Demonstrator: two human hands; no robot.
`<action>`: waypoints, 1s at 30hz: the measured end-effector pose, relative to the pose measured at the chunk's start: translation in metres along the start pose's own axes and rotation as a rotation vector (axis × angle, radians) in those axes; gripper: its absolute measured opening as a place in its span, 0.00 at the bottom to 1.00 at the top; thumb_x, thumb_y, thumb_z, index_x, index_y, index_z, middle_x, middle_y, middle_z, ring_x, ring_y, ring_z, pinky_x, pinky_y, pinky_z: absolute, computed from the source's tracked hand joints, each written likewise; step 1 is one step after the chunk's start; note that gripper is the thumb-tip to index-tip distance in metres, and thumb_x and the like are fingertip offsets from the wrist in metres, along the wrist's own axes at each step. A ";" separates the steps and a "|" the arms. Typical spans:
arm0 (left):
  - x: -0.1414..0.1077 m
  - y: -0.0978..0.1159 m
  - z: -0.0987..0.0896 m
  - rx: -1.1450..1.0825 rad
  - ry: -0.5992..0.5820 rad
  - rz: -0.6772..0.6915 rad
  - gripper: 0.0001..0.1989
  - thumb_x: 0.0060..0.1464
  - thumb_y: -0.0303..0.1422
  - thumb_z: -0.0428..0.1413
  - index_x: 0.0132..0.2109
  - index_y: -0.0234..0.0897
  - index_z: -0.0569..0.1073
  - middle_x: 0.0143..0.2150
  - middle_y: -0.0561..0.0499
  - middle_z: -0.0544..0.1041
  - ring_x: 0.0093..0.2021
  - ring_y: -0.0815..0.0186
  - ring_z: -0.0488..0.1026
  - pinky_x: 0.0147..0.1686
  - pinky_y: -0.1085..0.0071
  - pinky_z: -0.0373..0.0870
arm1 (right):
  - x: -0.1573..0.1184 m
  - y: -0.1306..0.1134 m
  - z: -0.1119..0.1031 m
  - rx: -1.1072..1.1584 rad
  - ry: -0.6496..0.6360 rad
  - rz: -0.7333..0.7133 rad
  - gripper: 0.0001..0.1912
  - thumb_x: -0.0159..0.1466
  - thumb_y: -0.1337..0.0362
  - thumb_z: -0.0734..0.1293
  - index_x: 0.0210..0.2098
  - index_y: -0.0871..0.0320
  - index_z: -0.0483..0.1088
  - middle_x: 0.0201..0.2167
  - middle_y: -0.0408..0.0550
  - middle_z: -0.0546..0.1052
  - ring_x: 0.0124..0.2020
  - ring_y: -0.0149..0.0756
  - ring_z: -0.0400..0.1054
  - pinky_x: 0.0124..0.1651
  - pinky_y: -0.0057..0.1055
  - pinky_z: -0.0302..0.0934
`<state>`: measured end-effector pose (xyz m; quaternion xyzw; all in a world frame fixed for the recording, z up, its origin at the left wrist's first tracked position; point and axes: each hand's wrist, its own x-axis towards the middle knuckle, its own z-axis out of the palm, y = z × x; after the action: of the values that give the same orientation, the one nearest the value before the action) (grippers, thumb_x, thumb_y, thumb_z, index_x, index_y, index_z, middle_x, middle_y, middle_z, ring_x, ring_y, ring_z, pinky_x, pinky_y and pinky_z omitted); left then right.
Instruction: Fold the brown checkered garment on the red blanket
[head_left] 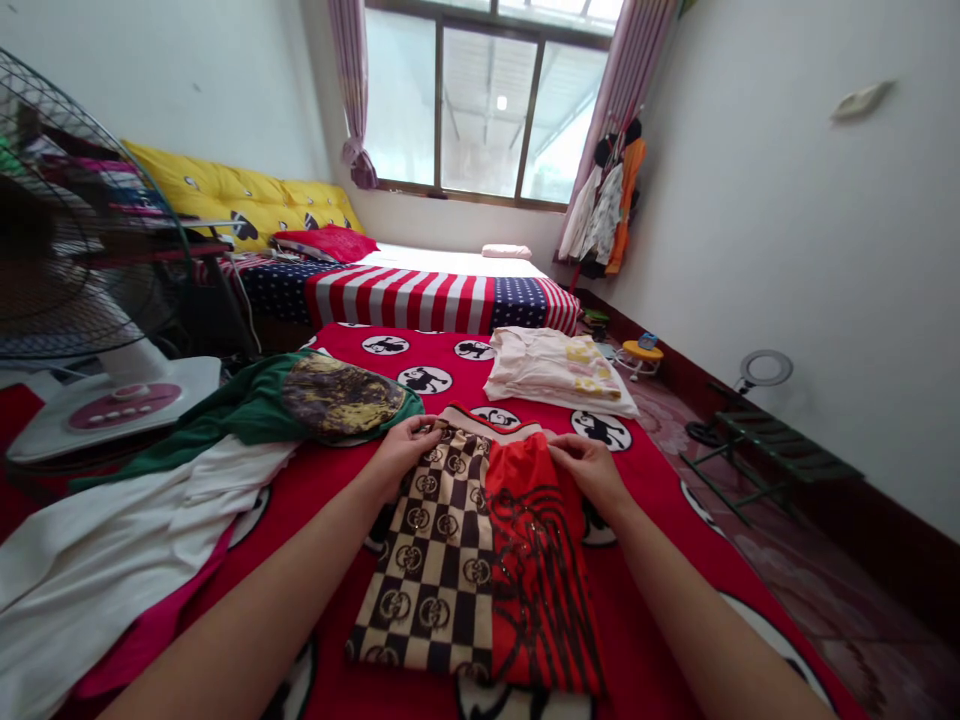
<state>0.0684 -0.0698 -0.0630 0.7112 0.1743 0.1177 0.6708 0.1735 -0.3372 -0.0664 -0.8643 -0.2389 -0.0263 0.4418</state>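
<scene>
One checkered-and-red garment (480, 560) lies at six o'clock, its far corners pinched by the left hand (407, 450) and right hand (589, 468); from it, folded pale clothing (551, 365) sits at one o'clock, a striped bed (409, 298) at twelve.

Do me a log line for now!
left hand: touching checkered-red garment, far left corner; right hand: touching far right corner; garment: on red blanket; green clothing: left
</scene>
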 end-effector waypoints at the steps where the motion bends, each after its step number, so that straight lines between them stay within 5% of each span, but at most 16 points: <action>1: 0.001 -0.002 -0.001 0.005 0.000 0.007 0.20 0.45 0.38 0.63 0.44 0.35 0.71 0.33 0.46 0.80 0.33 0.60 0.78 0.33 0.68 0.73 | 0.000 0.002 0.002 -0.027 0.017 -0.003 0.15 0.58 0.56 0.63 0.34 0.58 0.77 0.31 0.47 0.79 0.33 0.37 0.72 0.35 0.30 0.63; 6: 0.003 -0.006 -0.003 0.158 0.131 0.106 0.16 0.40 0.29 0.64 0.40 0.36 0.74 0.33 0.48 0.78 0.42 0.55 0.76 0.44 0.65 0.70 | 0.000 0.004 0.004 -0.244 0.122 -0.008 0.09 0.54 0.65 0.65 0.31 0.56 0.77 0.32 0.50 0.76 0.35 0.41 0.69 0.40 0.34 0.60; 9: -0.008 0.003 0.002 0.416 0.239 0.347 0.19 0.46 0.28 0.60 0.48 0.39 0.73 0.45 0.45 0.76 0.53 0.53 0.70 0.56 0.61 0.62 | -0.005 -0.013 0.001 -0.314 0.201 -0.035 0.16 0.60 0.66 0.60 0.43 0.59 0.75 0.45 0.55 0.75 0.48 0.46 0.67 0.51 0.40 0.57; 13: -0.026 0.013 0.017 0.776 0.006 0.689 0.19 0.59 0.34 0.51 0.57 0.42 0.70 0.60 0.45 0.68 0.64 0.55 0.59 0.64 0.56 0.48 | -0.023 -0.042 0.008 -0.447 0.110 -0.299 0.22 0.68 0.59 0.56 0.59 0.56 0.64 0.61 0.52 0.65 0.64 0.44 0.54 0.64 0.44 0.44; 15: -0.031 0.010 0.024 0.866 -0.142 0.708 0.21 0.60 0.39 0.51 0.60 0.46 0.67 0.66 0.48 0.62 0.68 0.53 0.50 0.65 0.51 0.40 | -0.031 -0.046 0.016 -0.538 -0.065 -0.423 0.26 0.67 0.52 0.57 0.63 0.50 0.58 0.67 0.47 0.55 0.68 0.46 0.42 0.66 0.48 0.38; 18: -0.028 -0.004 0.028 0.955 -0.187 0.658 0.27 0.60 0.47 0.49 0.64 0.48 0.62 0.70 0.48 0.52 0.70 0.51 0.41 0.65 0.49 0.34 | -0.037 -0.035 0.026 -0.645 -0.211 -0.396 0.31 0.66 0.45 0.57 0.66 0.44 0.52 0.69 0.46 0.46 0.70 0.51 0.34 0.66 0.56 0.33; 23: -0.019 -0.022 0.023 1.063 -0.177 0.567 0.35 0.59 0.54 0.44 0.68 0.43 0.53 0.71 0.46 0.46 0.71 0.54 0.39 0.66 0.52 0.35 | -0.035 -0.014 0.029 -0.705 -0.225 -0.286 0.35 0.65 0.41 0.53 0.67 0.47 0.47 0.70 0.47 0.45 0.70 0.50 0.34 0.66 0.55 0.32; 30: -0.018 -0.023 0.021 1.149 -0.187 0.555 0.34 0.60 0.54 0.43 0.67 0.43 0.55 0.71 0.46 0.47 0.70 0.54 0.41 0.66 0.51 0.37 | -0.033 -0.012 0.031 -0.770 -0.243 -0.289 0.34 0.66 0.41 0.52 0.67 0.46 0.47 0.70 0.45 0.43 0.70 0.44 0.32 0.67 0.53 0.34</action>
<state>0.0586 -0.0955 -0.0864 0.9830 -0.0402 0.1121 0.1401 0.1343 -0.3202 -0.0847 -0.9206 -0.3807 -0.0733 0.0475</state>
